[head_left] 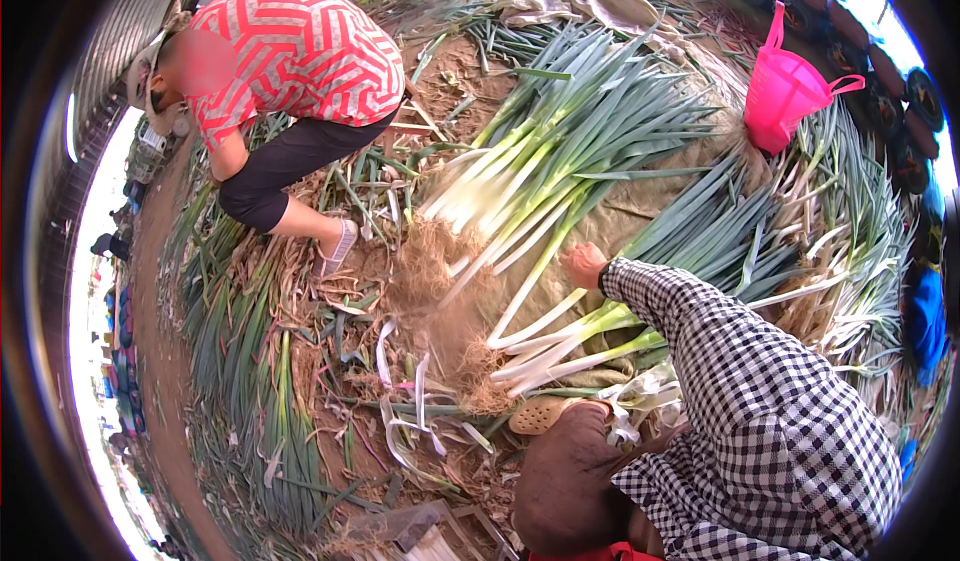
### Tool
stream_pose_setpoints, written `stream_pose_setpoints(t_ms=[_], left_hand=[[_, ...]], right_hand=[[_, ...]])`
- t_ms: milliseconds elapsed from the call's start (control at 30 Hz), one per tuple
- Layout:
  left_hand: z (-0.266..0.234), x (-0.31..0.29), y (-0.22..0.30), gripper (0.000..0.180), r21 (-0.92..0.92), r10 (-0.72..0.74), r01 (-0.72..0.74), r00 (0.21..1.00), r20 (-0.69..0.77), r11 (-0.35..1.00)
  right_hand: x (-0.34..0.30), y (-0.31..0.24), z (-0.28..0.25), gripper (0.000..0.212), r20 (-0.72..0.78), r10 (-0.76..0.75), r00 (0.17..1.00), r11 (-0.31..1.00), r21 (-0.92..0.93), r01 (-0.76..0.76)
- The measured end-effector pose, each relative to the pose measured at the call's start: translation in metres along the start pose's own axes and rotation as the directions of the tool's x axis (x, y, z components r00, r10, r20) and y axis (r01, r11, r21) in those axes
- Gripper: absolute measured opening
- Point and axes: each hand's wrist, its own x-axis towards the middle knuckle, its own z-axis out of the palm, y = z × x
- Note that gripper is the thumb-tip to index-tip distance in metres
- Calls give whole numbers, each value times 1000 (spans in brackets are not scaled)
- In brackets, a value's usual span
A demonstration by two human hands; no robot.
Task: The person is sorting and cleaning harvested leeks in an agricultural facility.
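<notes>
Leeks (620, 111) lay in a broad heap just left of a pink basket (785, 91), green tops fanned toward it and bearded roots (425, 251) pointing away, on tan sacking (612, 219). The wearer's right hand (583, 264), at the end of a checked sleeve (720, 321), was down among the pale shafts, left of the basket and nearer the wearer; its fingers looked loosely curled, but whether they pinched a stalk could not be told. The left hand was out of view. Each leek looked light singly, an armful probably weighty; the white shafts seemed firm, smooth and likely to slip, the leaves floppy and apt to crease or tear. The best hold appeared to be midway up the pale shaft, clear of the roots. Well left of the basket, a co-worker (300, 51) in a red patterned shirt bent over.
</notes>
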Motion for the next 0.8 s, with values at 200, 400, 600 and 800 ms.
stream_pose_setpoints(t_ms=[200, 400, 600, 800], left_hand=[[-86, -8, 23, 31, -628, -407, -657, 483, -776, 417], [-123, 9, 40, 21, -543, -235, -684, 496, -836, 487], [-125, 17, 55, 15, -402, -68, -547, 530, -845, 734], [-126, 25, 70, 19, -433, -274, -721, 336, -901, 541]], right_hand=[[60, 11, -10, 27, 123, 59, 991, 996, -76, -50], [103, 26, 18, 33, 84, -62, 994, 984, -161, 75], [110, 22, 28, 28, -69, -169, 983, 956, -254, 146], [88, 45, 15, 11, 8, -338, 941, 902, -283, 326]])
